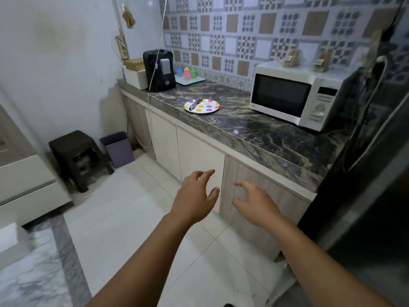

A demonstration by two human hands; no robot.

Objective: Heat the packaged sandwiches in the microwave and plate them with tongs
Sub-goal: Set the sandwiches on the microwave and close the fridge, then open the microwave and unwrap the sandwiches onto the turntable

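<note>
A white microwave (294, 94) stands on the dark marble counter (254, 131) at the right, its door closed. Two packaged sandwiches rest on its top, one (291, 58) toward the left and one (322, 62) toward the right. Left of the microwave lies a polka-dot plate (208, 106) with metal tongs (195, 103) resting across it. My left hand (194, 193) and my right hand (254, 201) reach forward, empty, fingers spread, in front of the cabinet doors below the counter's edge.
A black fridge (365, 173) fills the right side. A black appliance (158, 69), a white box and a tray with small coloured bottles (187, 74) sit at the counter's far end. A dark stool (77, 156) and a purple bin (118, 148) stand on the floor at the left.
</note>
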